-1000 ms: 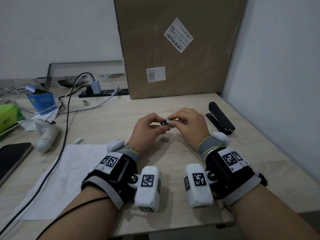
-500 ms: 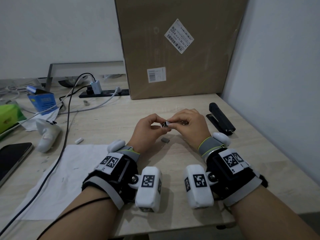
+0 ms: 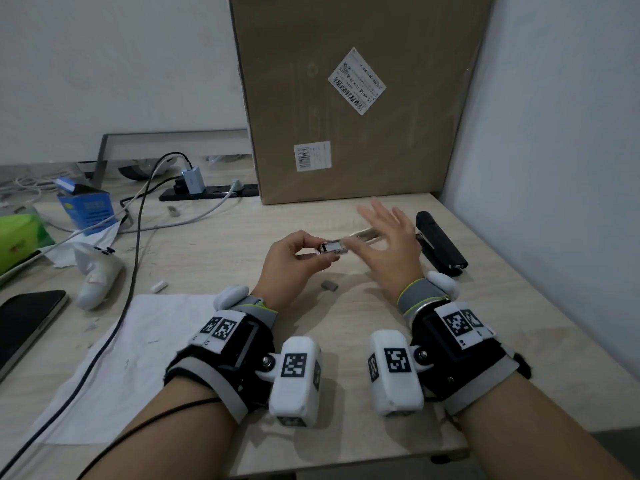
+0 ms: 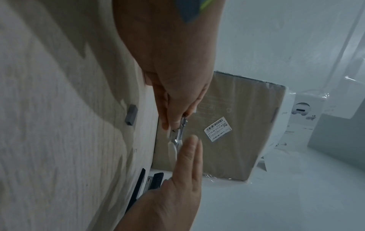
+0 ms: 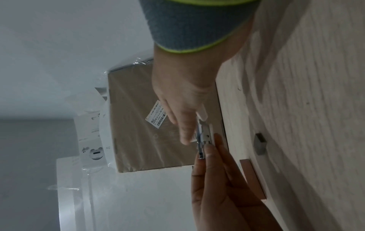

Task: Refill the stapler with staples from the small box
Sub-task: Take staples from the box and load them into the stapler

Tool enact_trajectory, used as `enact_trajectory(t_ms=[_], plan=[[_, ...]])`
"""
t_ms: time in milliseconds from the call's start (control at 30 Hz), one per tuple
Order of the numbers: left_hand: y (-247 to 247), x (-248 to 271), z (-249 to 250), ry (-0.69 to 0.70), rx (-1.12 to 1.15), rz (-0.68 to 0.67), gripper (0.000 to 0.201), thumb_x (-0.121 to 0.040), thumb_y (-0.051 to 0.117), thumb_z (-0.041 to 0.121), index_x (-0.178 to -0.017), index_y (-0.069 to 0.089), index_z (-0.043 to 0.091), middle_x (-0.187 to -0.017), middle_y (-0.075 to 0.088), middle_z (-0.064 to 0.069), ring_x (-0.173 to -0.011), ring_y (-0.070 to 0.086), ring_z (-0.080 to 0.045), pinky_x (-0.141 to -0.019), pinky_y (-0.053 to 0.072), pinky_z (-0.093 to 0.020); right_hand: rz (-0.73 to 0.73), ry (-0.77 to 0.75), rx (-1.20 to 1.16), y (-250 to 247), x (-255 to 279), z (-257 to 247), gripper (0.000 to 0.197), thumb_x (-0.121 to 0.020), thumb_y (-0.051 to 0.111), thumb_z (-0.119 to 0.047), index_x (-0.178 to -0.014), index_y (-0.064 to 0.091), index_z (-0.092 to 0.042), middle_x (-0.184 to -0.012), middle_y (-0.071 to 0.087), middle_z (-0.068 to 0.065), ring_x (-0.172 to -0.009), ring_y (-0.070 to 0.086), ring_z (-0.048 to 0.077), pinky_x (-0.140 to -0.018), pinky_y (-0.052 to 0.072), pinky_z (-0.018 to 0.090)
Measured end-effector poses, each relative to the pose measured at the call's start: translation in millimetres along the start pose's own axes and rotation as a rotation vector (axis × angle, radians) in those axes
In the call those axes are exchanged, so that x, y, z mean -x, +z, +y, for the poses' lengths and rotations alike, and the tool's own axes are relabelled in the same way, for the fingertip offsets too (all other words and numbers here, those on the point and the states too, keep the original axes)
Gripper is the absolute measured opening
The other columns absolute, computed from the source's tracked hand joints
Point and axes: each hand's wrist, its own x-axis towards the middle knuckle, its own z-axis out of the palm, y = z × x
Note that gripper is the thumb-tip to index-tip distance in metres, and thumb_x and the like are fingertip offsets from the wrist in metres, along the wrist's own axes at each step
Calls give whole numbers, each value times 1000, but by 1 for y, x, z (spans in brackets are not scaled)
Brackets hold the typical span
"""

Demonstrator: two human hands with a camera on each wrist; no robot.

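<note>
Above the desk's middle, my left hand (image 3: 318,251) pinches the small staple box (image 3: 330,247) between thumb and fingers. My right hand (image 3: 349,242) pinches a silvery staple strip (image 3: 367,233) that sticks out of the box's right end, with its other fingers spread straight. The left wrist view shows the strip (image 4: 174,146) beside those straight fingers. In the right wrist view both hands meet on the box (image 5: 204,136). The black stapler (image 3: 440,244) lies on the desk just right of my right hand, untouched. A small grey piece (image 3: 329,286) lies on the desk below the hands.
A tall cardboard box (image 3: 346,98) stands behind the hands and a wall runs close on the right. A white paper sheet (image 3: 138,358), black cable (image 3: 135,244), white controller (image 3: 97,271), phone (image 3: 24,323), blue carton (image 3: 86,209) and power strip (image 3: 207,194) fill the left side.
My right hand has drawn to the right and fanned its fingers out, and the staple strip now shows outside the box. The left hand still holds the box in place.
</note>
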Motion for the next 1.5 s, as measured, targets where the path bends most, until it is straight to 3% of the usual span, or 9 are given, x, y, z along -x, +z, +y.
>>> enact_trajectory(t_ms=[100, 200, 433, 500, 566, 800, 966, 1133, 1500], plan=[[0, -1, 1, -5, 81, 52, 13, -74, 73, -1, -83, 63, 3, -94, 71, -17, -84, 72, -24, -81, 57, -29, 127, 182, -239, -1, -3, 3, 45, -90, 53, -40, -131, 50, -22, -139, 50, -2, -133, 39, 13, -111, 28, 34], [0, -1, 1, -15, 131, 56, 14, -76, 70, -3, -78, 62, 8, -91, 72, -12, -88, 72, -26, -85, 56, -33, 154, 272, -317, 4, -4, 4, 36, -94, 44, -33, -101, 66, -5, -103, 70, 14, -101, 62, 27, -90, 46, 40], [1, -1, 0, -39, 133, 66, 12, -75, 71, -2, -78, 62, 5, -97, 70, -22, -92, 71, -33, -82, 58, -32, 76, 167, -537, 8, -4, 5, 25, -92, 52, -26, -112, 66, -23, -115, 69, 0, -109, 63, 8, -98, 46, 27], [1, -1, 0, -40, 120, 61, 11, -76, 71, -1, -82, 63, 1, -99, 70, -25, -89, 72, -31, -78, 58, -27, 43, 147, -567, 6, -1, 1, 23, -86, 61, -28, -108, 68, -30, -109, 70, -9, -107, 62, 2, -96, 46, 21], [1, 0, 0, -42, 99, 50, 17, -76, 71, 0, -89, 63, -8, -100, 70, -26, -86, 73, -27, -78, 58, -26, 14, 128, -601, 4, 2, -4, 25, -81, 68, -22, -106, 69, -22, -100, 70, -13, -99, 64, -4, -88, 47, 12], [2, 1, 0, -86, 103, -62, 20, -81, 66, -1, -99, 64, -9, -105, 67, -31, -77, 73, -16, -74, 57, -22, -39, 75, -523, 8, 5, -5, 25, -69, 79, -15, -93, 74, -11, -99, 72, 9, -96, 67, 16, -92, 53, 35], [7, 6, 2, -235, 344, -154, 36, -80, 69, 5, -113, 60, -2, -111, 69, -23, -100, 66, -30, -92, 50, -38, -16, 26, -444, 9, 3, -1, 22, -66, 81, -15, -87, 74, -12, -94, 71, 8, -88, 68, 18, -86, 56, 36], [7, 4, 5, -364, 499, -169, 38, -90, 59, 27, -112, 60, -4, -98, 68, -13, -87, 67, -18, -87, 52, -23, -37, -27, -369, 12, 2, 1, 19, -67, 80, -13, -85, 73, -13, -90, 69, 8, -85, 68, 17, -82, 55, 30], [-10, -4, 8, -578, 534, -114, 18, -84, 61, 16, -95, 65, 2, -74, 74, -11, -73, 72, -19, -86, 50, -25, -141, -30, -384, 14, 4, 2, 21, -69, 79, -11, -89, 74, -11, -91, 70, 10, -87, 67, 17, -82, 52, 22]])
